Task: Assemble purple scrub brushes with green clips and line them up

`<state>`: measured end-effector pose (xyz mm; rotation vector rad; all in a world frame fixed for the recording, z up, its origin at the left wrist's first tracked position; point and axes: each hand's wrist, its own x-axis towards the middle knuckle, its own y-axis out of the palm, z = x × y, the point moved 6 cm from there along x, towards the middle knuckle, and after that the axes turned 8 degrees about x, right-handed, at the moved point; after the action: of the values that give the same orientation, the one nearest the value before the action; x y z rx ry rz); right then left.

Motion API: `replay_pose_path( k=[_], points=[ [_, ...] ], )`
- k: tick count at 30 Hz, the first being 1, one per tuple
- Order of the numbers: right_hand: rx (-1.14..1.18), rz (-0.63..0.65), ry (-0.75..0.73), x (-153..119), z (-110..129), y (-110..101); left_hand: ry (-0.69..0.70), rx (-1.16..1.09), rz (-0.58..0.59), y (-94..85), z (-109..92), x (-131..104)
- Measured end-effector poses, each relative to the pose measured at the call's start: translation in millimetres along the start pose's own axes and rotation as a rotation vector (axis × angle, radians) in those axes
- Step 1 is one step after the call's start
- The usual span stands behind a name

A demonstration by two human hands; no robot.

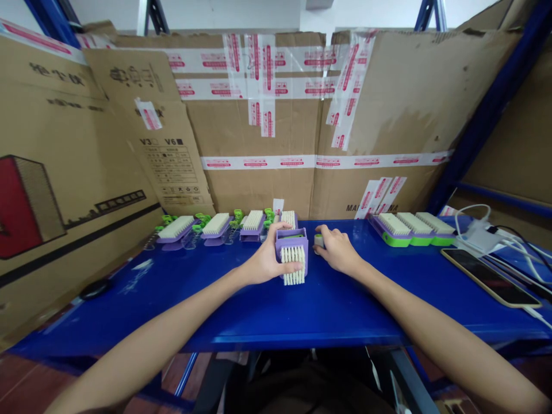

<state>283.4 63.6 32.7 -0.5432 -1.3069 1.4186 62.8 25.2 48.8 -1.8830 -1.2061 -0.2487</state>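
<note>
My left hand (266,260) is closed around a purple scrubbing brush (291,242), thumb across its cream bristles. The brush is tipped up, so its bristles face me and an open purple end shows on top. Just to the right, my right hand (340,250) has its thumb and fingers closed on a small green and pale piece (318,240) at the table. Most of that piece is hidden by the fingers. Another bristle block (288,218) lies right behind the held brush.
Along the back left lie brush parts (216,224) with green clips (238,216) and clear plastic pieces. Three green and purple brushes (414,225) stand at the back right. A phone (489,276) and a white power strip (478,237) with cables lie at right. Cardboard (259,129) walls the blue table (328,313).
</note>
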Motion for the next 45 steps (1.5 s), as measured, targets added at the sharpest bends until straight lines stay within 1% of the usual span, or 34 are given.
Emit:
replay_pose_path(
  k=[4,9,16,26,34,45],
  points=[
    [-0.044,-0.001,0.072,3,-11,-1,-0.076,-0.048,0.026,1.8,5,-1],
    [-0.068,-0.012,0.114,6,-21,-4,-0.129,-0.104,0.027,0.9,7,-1],
    [-0.068,-0.016,0.105,6,-20,-1,-0.214,-0.157,0.037,2.2,10,1],
    [-0.027,-0.025,0.057,7,-21,3,-0.194,-0.140,0.014,2.2,9,2],
    [-0.013,-0.025,0.057,7,-21,4,-0.178,-0.125,-0.053,6.2,7,1],
    [-0.012,-0.008,0.067,6,-17,3,-0.194,-0.146,-0.043,7.2,3,2]
  ],
)
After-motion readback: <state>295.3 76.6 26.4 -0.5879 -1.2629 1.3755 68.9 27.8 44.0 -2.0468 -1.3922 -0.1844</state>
